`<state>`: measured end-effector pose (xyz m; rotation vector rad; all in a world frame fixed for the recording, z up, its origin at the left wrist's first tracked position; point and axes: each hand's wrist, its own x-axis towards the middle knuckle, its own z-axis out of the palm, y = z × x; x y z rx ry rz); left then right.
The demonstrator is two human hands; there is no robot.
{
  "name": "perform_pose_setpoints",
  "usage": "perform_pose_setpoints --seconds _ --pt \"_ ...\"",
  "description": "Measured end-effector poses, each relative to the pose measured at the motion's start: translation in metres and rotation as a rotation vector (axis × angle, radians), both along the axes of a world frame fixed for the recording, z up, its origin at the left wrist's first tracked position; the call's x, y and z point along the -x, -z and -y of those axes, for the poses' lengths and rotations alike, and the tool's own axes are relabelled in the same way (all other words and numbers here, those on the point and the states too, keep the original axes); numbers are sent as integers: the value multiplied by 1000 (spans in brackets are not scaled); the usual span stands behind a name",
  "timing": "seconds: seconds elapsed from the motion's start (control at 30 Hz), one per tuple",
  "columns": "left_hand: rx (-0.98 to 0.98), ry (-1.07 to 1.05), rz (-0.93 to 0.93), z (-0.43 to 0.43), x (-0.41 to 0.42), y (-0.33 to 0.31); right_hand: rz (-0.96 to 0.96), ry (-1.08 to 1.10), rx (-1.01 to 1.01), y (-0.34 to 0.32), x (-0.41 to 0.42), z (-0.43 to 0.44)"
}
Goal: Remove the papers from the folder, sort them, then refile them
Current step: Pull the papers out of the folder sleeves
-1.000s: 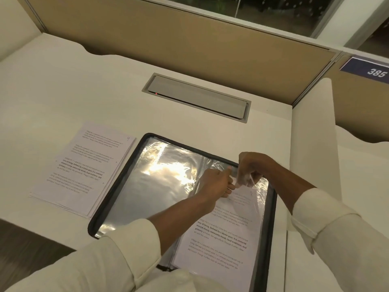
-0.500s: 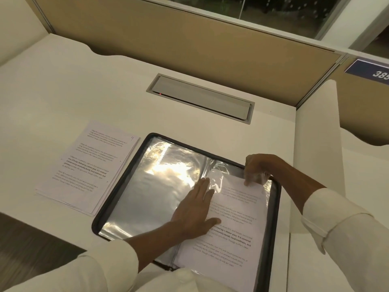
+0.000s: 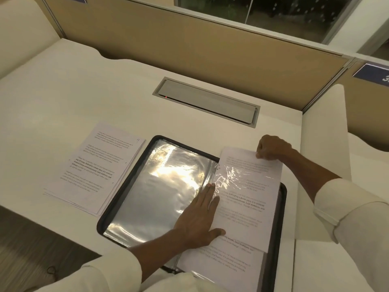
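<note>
Paper sheet point(image 3: 252, 207) in right hand's point(image 3: 272, 147) curled pinch

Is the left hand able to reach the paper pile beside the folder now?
Probably yes. The left hand presses flat on the folder and holds nothing; the paper pile lies uncovered just left of the folder, with nothing between them.

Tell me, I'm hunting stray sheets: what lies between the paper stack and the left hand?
The rim of the folder and its clear sleeves, in the head view.
</note>
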<state>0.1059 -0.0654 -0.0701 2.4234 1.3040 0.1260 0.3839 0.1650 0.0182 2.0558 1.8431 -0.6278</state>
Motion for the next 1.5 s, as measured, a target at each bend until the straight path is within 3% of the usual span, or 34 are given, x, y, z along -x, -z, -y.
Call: perform_pose_setpoints --seconds 0.43,0.9,1.03,1.3,1.5 --pt "17 0 -1 3 1 1 -54 154 -671 -64 -17 -30" --pt "75 -27 30 2 0 -1 -259 -227 -1267 -149 7 3" --pt "160 -113 140 -4 5 -7 -319 -354 -1260 -168 21 15" --pt "175 -701 707 -38 47 -48 -567 -535 -1000 -186 65 52" --pt "242 -722 913 -41 95 -85 -747 -481 -755 -172 111 66"
